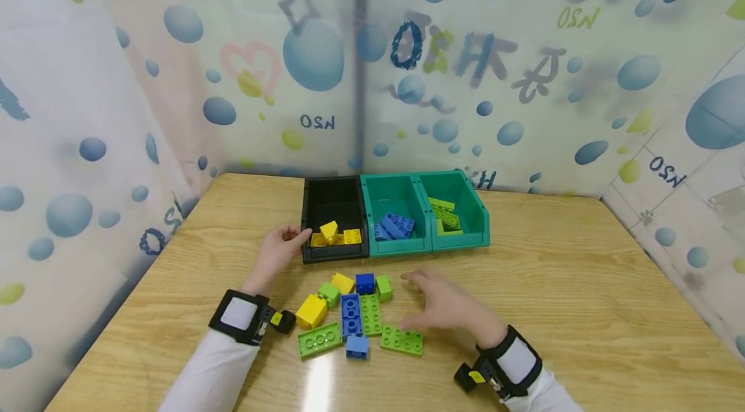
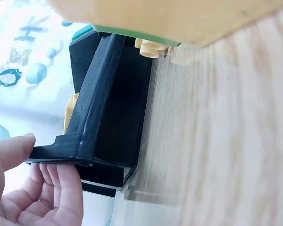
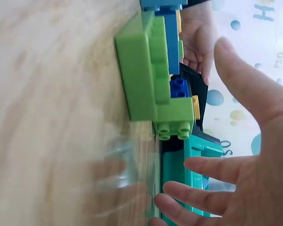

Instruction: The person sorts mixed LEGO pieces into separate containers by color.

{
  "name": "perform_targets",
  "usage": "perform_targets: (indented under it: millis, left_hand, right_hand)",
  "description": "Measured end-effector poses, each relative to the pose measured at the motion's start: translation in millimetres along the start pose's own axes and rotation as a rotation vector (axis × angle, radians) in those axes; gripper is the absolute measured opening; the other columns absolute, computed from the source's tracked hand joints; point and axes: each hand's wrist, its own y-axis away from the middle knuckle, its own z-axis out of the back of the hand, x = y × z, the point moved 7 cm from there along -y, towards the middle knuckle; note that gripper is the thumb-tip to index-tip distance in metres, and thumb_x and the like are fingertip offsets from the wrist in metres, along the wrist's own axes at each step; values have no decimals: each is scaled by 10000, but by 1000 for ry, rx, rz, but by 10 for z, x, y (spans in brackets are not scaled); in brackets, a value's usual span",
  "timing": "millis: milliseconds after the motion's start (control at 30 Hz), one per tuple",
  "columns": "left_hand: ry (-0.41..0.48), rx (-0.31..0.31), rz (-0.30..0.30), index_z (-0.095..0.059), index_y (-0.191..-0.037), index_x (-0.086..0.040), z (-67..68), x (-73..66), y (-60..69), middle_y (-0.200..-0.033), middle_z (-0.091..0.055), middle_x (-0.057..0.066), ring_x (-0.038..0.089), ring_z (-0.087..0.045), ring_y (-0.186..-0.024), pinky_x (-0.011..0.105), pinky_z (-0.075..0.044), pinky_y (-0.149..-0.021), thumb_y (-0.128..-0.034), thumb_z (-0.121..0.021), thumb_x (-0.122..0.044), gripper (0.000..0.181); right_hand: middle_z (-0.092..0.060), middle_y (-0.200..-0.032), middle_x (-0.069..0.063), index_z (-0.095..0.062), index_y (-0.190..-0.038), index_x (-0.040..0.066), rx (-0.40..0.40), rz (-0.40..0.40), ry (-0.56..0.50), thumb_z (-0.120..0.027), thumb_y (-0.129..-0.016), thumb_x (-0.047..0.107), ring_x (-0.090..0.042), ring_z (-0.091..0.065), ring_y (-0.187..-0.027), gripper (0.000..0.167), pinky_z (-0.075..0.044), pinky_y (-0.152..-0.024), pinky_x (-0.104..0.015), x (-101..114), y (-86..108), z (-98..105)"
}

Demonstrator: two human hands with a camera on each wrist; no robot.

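One black bin (image 1: 335, 253) in left grip (image 1: 277, 250), bricks (image 1: 351, 316) beside right grip (image 1: 447, 303)

Left hand (image 1: 279, 250) curled, right hand (image 1: 440, 302) splayed

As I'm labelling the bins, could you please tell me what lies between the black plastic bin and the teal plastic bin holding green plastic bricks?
Another teal plastic bin, holding blue plastic bricks, stands between them, as the head view shows.

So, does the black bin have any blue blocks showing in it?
No, only yellow blocks show inside the black bin.
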Motion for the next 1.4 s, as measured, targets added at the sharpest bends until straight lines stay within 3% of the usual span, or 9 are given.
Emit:
perform_targets:
  millis: [167, 400, 567, 733, 1100, 1400]
  left_hand:
    - [-2, 1, -8, -543, -989, -12, -2, -4, 2, -857, -502, 57, 173, -489, -801, 330, -535, -802, -953, -562, -316, 306]
    - [-3, 1, -4, -546, -997, -10, -3, -8, 5, -864, -507, 62, 175, -491, -805, 331, -535, -802, -952, -563, -317, 311]
    - [-10, 6, -2, -543, -1002, -13, -12, -16, -5, -877, -511, 69, 184, -497, -820, 339, -534, -815, -950, -564, -335, 326]
    - [2, 4, -5, -538, -1000, -11, -10, -23, -18, -877, -501, 68, 186, -494, -826, 307, -527, -784, -952, -563, -315, 309]
    - [-15, 6, 2, -540, -990, -29, 0, -16, -5, -875, -498, 65, 185, -493, -821, 271, -519, -763, -954, -555, -338, 312]
    - [-7, 1, 5, -545, -987, -24, -2, -18, 14, -862, -505, 63, 182, -491, -799, 323, -530, -800, -956, -555, -326, 304]
  right_hand:
    - [-532, -1247, -103, -508, -1309, 39, 49, 26, 82, -816, -611, 565, -270, -523, -1141, 927, -458, -962, -444, 84, 33, -92]
    - [-525, -1069, -13, -576, -1173, 70, 86, 56, 144, -838, -582, 551, -142, -496, -940, 806, -483, -837, -321, 182, 58, -164]
    - [-456, -875, 55, -597, -1006, 153, 131, 73, 120, -856, -628, 429, -84, -415, -763, 535, -391, -652, -217, 221, 55, -194]
    - [-450, -804, 79, -590, -900, 189, 174, 75, 83, -842, -678, 325, -63, -409, -713, 362, -371, -624, -203, 238, 45, -223]
    - [-421, -708, 94, -563, -819, 153, 192, 119, 30, -827, -701, 231, -32, -364, -646, 300, -319, -577, -203, 279, 36, -243]
    - [-482, -753, 85, -614, -869, 118, 210, 112, -21, -811, -719, 214, -39, -406, -682, 266, -380, -621, -196, 239, 54, -190]
